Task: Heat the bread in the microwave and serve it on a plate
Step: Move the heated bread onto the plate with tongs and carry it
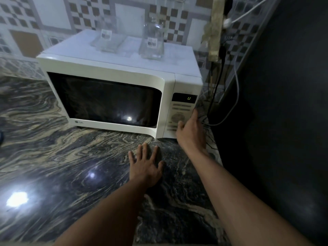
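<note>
A white microwave (113, 68) stands on a dark marbled counter (53, 157), its door shut and its window dark. A green digit glows on its display (184, 98). My right hand (190, 132) rests against the lower control panel at the microwave's right end, thumb on the buttons, fingers round the side. My left hand (144, 166) lies flat on the counter in front of the microwave, fingers spread, holding nothing. No bread or plate shows; the inside of the microwave is too dark to read.
Two clear glass containers (109, 39) (151, 41) with barcode labels sit on top of the microwave. Cables (215, 89) and a power strip (215, 29) hang on the tiled wall right of it. A dark surface (275, 103) fills the right side.
</note>
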Demonstrator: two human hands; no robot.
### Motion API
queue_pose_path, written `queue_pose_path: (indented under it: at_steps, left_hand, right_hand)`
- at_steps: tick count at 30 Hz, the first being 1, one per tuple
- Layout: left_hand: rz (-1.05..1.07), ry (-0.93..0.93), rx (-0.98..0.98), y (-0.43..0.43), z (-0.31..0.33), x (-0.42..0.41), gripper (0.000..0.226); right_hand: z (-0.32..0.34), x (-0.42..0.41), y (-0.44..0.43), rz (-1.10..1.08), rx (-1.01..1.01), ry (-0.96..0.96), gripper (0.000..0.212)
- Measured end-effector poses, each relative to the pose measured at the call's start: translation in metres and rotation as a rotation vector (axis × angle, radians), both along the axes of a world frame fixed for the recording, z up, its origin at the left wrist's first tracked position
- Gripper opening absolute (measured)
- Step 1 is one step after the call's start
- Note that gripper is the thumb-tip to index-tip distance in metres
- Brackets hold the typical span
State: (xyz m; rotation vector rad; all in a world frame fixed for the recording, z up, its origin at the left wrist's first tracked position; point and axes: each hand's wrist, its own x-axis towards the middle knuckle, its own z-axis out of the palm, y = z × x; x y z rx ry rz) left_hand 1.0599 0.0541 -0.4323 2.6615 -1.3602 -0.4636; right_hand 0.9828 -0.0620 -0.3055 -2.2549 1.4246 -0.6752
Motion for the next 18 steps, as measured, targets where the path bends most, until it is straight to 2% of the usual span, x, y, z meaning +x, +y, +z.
queue_pose_path:
  at_steps: [2,5,8,12,18]
  left_hand:
    - [0.058,0.084,-0.091,-0.002,0.018,0.006,0.068]
    - [0.203,0.154,-0.48,-0.008,0.056,0.016,0.045]
    - [0.228,0.217,-0.693,-0.025,0.099,0.023,0.035]
    - [0.253,0.361,-0.803,-0.046,0.14,0.031,0.017]
    - [0.236,0.427,-0.844,-0.051,0.158,0.036,0.022]
  right_hand:
    - [0.028,0.0,0.002,0.033,-0.052,-0.041,0.07]
    - [0.06,0.005,-0.002,0.062,-0.14,-0.091,0.076]
    - [0.082,0.016,-0.01,0.084,-0.231,0.004,0.07]
    - [0.107,0.026,-0.016,0.19,-0.292,0.197,0.042]
    - [0.12,0.023,-0.012,0.18,-0.322,0.243,0.034]
